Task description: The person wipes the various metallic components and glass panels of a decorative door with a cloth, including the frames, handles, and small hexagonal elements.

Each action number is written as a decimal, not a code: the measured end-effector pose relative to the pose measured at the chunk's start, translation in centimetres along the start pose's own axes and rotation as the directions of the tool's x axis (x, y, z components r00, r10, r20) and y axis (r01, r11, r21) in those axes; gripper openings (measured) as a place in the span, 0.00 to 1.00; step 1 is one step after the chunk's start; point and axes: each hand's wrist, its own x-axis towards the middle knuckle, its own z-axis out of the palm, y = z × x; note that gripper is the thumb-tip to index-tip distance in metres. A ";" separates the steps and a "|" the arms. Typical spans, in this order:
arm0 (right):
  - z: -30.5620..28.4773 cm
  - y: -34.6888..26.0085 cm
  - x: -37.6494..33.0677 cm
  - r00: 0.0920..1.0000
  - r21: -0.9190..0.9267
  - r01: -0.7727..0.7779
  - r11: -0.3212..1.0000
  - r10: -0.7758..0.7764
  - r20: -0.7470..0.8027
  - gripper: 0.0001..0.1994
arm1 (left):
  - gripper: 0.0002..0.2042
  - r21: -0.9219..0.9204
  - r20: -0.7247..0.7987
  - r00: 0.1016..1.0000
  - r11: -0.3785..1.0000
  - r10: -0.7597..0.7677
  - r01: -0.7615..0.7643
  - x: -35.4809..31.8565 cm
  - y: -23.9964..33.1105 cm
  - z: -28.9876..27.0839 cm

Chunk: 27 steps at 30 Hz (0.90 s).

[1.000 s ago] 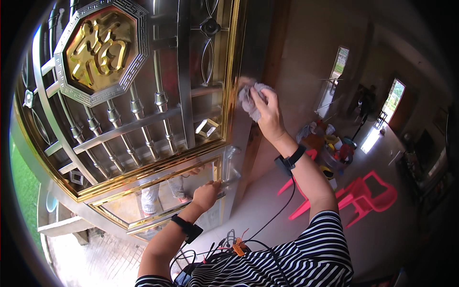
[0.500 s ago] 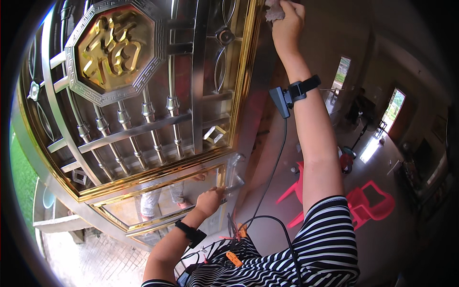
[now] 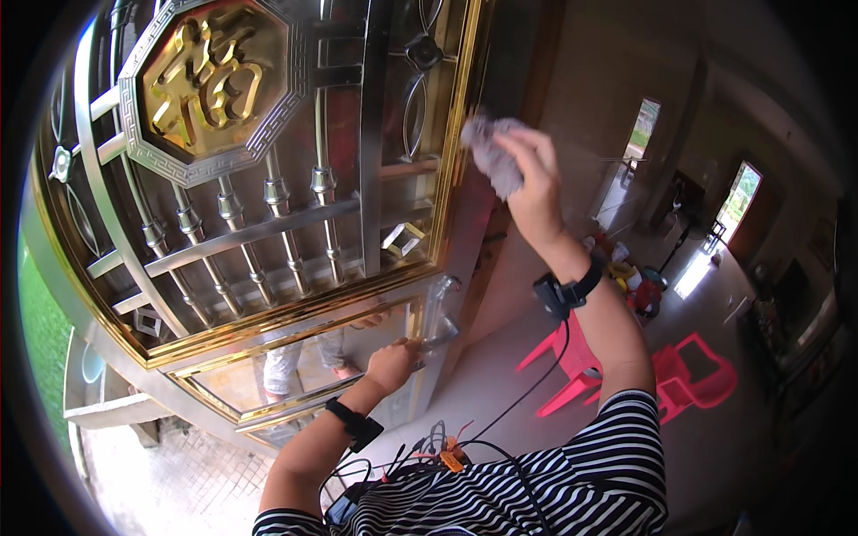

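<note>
A large metal door with silver bars, gold trim and a gold emblem in an octagonal plaque stands open to my left. My left hand is closed around the lever handle low on the door's edge; its fingertips are partly hidden. Raised beside the upper part of that edge, my right hand grips a crumpled grey-purple cloth. The cloth is at the gold trim; whether it touches the metal I cannot tell. Each wrist wears a black strap with a small device.
Pink plastic chairs stand on the tiled floor to the right, with a fan farther back. Black cables hang from my right wrist to my waist. Outside, at lower left, are paving, a concrete basin and grass.
My right hand has come down along the door's edge with the cloth, its elbow bending. My left hand stays on the handle.
</note>
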 end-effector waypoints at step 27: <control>2.2 -3.5 2.1 0.987 -0.116 0.160 0.980 -0.157 0.038 0.12 | 0.12 0.062 -0.041 0.999 0.998 -0.026 0.029 -0.3 0.8 0.2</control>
